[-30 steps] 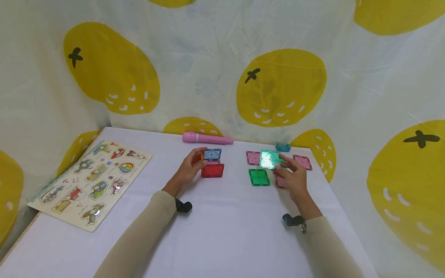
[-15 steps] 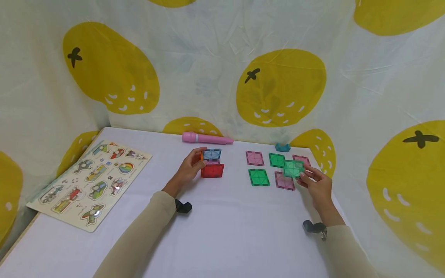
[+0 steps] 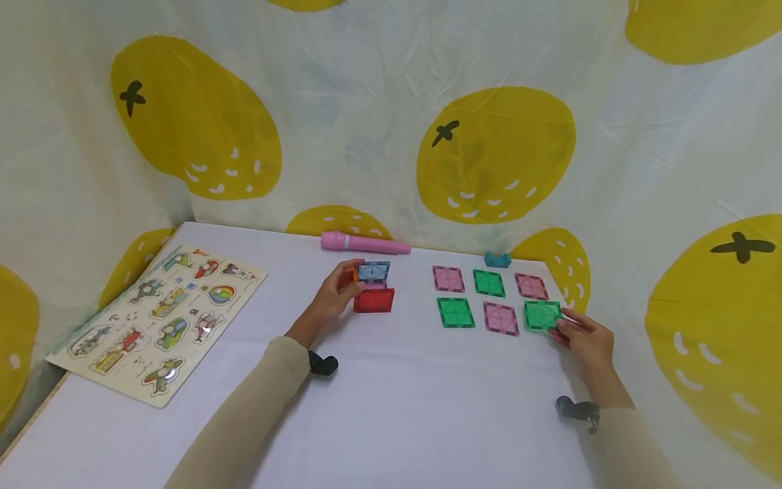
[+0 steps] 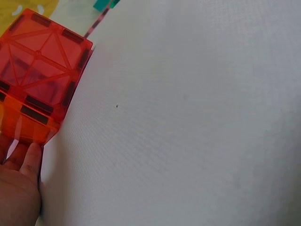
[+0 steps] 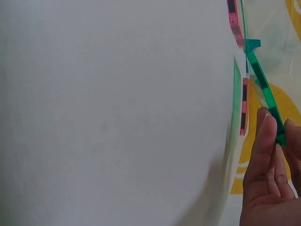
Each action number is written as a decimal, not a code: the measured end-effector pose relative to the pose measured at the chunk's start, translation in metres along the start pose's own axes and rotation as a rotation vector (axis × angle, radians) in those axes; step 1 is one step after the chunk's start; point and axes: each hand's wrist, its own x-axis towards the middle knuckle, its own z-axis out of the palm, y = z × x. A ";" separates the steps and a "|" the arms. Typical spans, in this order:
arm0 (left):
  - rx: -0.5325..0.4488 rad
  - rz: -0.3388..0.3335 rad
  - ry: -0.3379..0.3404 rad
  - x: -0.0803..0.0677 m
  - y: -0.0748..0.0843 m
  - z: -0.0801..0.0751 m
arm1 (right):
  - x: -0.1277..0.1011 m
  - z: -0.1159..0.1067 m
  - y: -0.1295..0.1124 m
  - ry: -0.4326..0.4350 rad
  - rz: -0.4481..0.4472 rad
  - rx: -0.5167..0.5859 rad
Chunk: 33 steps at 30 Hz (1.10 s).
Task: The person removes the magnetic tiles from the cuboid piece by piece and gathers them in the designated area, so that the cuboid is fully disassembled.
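- Now the right hand (image 3: 588,339) pinches a green tile (image 3: 542,315) by its near-right edge, at the right end of the front row of flat tiles, just beside a pink tile (image 3: 500,318).
- Over at the left, the left hand (image 3: 330,299) grips the small tile box (image 3: 373,286), red face forward, blue top.
- A pink pen (image 3: 364,243) lies along the table's (image 3: 403,401) back edge.

Glossy translucent plastic green tile (image 3: 542,315) on matt white tablecloth (image 3: 391,407).

Both arms outstretched, left hand (image 3: 332,297) curled, right hand (image 3: 588,341) pinching
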 end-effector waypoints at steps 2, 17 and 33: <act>-0.002 -0.008 0.003 0.000 0.000 0.000 | 0.002 -0.005 0.003 0.006 0.022 -0.032; 0.008 -0.010 0.019 0.000 -0.001 0.000 | 0.002 -0.012 0.008 0.096 -0.030 -0.511; 0.040 -0.003 0.035 -0.002 0.001 0.001 | -0.063 0.084 -0.031 -0.126 -0.449 -0.500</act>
